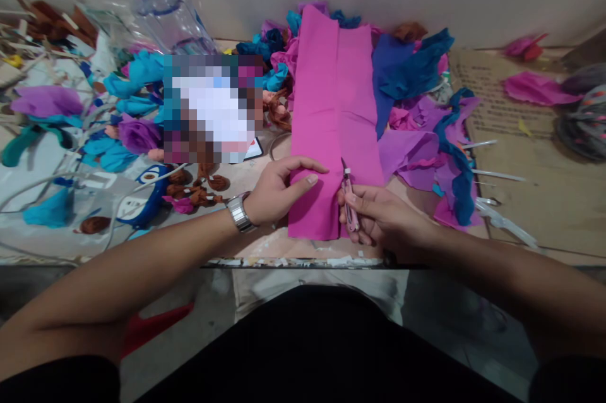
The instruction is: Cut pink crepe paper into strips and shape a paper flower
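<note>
A long magenta sheet of crepe paper (322,100) lies lengthwise before me, with a fold or overlap running down its middle. My left hand (279,191) rests on the sheet's lower left part, its thumb and index finger stretched out and apart. In my right hand (374,207) is a small pink-handled tool (349,201) with a dark pointed tip, gripped between thumb and fingers. Its tip points away from me, over the middle fold near the sheet's lower end. Whether its tip touches the paper I cannot tell.
Teal and purple crepe scraps (416,74) crowd the sheet's right side. Paper flowers (137,74), cables and a blue-and-white device (142,198) lie left. A clear bottle (170,18) stands behind them. Cardboard (534,182) and glue sticks (506,226) are right. The table edge (293,262) runs close in front.
</note>
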Tool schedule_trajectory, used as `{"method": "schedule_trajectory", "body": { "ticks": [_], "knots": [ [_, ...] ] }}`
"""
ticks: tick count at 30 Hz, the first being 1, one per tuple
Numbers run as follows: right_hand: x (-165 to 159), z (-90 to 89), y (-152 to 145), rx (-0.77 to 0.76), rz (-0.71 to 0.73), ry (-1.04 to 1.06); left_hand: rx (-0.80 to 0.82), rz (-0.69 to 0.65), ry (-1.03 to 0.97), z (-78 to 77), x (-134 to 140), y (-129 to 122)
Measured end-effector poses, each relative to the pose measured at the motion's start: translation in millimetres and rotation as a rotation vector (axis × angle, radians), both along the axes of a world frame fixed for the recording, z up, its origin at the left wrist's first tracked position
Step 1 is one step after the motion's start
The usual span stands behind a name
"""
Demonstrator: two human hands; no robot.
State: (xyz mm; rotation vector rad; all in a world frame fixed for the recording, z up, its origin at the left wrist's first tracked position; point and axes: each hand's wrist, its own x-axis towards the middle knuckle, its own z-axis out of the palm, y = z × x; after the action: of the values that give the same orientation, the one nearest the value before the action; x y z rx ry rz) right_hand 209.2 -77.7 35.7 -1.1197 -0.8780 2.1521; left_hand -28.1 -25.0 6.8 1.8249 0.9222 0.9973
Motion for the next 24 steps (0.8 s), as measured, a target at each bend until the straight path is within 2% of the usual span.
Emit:
{"method": "schedule_trajectory", "body": {
  "ticks": [5, 9, 13, 16, 24],
  "knots": [
    [0, 1.1, -1, -0.001, -0.004, -0.01, 0.025, 0.007, -0.054, -2.5, 1, 2],
    [-1, 0.4, -3, 0.006, -0.004, -0.015, 0.05, 0.075, -0.071, -3.4, 3, 7],
    [-1, -1.8, -4, 0.01, 0.006, -0.015, -0.045, 0.115, 0.005, -3.7, 2, 11],
    [0, -3.2, -4, 0.022, 0.006, -0.01, -0.09, 0.112, 0.022, -5.2, 2, 11],
    [-1, -3.3, -2, 0.01, -0.011, -0.012, -0.04, 0.064, -0.009, -8.4, 2, 8]
  ]
}}
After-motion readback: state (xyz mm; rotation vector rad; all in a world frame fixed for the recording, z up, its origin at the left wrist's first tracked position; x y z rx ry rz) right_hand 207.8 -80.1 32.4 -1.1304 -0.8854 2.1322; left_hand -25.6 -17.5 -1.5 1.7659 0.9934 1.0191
